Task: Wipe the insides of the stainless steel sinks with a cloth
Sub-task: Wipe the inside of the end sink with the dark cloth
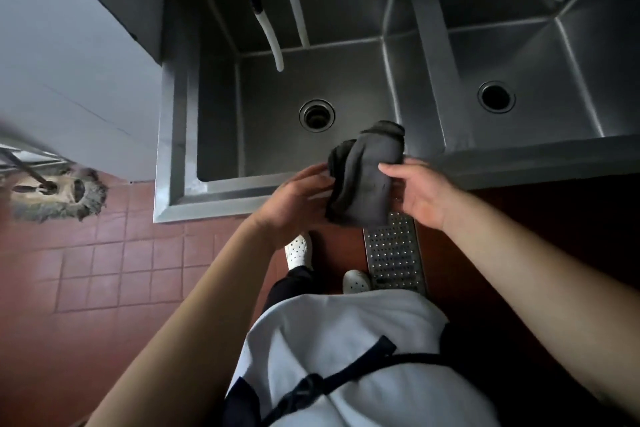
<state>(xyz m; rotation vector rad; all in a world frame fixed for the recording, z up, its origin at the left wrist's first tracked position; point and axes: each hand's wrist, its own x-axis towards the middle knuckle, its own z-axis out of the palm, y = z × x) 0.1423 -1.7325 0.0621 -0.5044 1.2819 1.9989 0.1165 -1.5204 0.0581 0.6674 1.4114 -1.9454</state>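
Over the front rim of the left sink, left hand and right hand pinch the cloth edges; wiping seemingly not begun; next, lower cloth onto basin floor.

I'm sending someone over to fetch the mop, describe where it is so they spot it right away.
Start at the stainless steel sink unit with its two basins. Look at the red tiled floor off the unit's left front corner. The mop lies there, a shaggy grey-beige stringy head on a metal handle, the only fluffy thing on the floor.
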